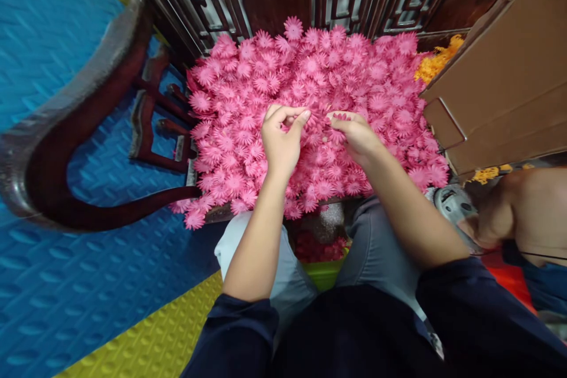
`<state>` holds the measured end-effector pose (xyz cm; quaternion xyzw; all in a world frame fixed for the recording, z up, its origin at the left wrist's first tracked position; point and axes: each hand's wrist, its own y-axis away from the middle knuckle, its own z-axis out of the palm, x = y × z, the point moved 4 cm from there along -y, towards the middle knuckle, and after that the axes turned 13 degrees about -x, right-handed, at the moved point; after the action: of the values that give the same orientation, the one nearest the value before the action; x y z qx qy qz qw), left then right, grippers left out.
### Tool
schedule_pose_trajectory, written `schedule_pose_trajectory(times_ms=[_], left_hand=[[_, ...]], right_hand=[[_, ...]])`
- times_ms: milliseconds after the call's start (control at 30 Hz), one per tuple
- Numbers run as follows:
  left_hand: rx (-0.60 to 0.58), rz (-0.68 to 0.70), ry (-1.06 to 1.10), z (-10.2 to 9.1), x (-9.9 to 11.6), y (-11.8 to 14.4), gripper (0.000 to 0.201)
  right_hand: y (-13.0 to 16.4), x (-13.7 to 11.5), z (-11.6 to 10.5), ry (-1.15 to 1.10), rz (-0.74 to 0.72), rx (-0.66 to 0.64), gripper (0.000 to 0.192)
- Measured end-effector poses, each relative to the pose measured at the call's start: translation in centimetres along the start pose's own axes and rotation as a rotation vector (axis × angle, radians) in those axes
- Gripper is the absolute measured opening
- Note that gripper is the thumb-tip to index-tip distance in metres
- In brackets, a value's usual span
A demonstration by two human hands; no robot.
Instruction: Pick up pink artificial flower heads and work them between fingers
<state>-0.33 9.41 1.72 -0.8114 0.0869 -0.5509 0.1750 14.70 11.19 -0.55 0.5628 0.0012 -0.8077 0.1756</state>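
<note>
A deep layer of pink artificial flowers [310, 65] covers the seat of a dark carved wooden chair. Above the middle of it, my left hand [281, 136] has thumb and forefinger pinched together. Pink petals lie right behind its fingertips, so what the pinch holds cannot be made out. Just to the right, my right hand [354, 133] is closed on a pink flower piece [341, 116], whose petals show between its thumb and fingers. The two hands face each other with a small gap between the fingertips.
The chair's curved arm [48, 130] stands at left over blue matting [101, 260]. A cardboard box [509, 71] is at right, with orange flowers [436, 62] beside it. Between my knees sits a green basket [325, 274] with darker pink pieces. Another person's leg [527, 207] is at right.
</note>
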Motion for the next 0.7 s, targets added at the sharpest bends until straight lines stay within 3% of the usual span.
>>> schedule_pose_trajectory(times_ms=[200,500,700], left_hand=[[-0.085,0.025,-0.037,1.2,0.1,0.3,0.003],[-0.036,0.015,-0.054,1.1,-0.1,0.3,0.012],[-0.02,-0.001,-0.056,1.0,-0.1,0.3,0.015]], right_hand=[[0.1,-0.1,0.6,-0.003,-0.033,-0.089,0.011],[0.6,-0.2,1.6,0.006,-0.076,-0.188,0.034],[0.6,-0.3,1.7,0.019,-0.117,-0.178,0.031]])
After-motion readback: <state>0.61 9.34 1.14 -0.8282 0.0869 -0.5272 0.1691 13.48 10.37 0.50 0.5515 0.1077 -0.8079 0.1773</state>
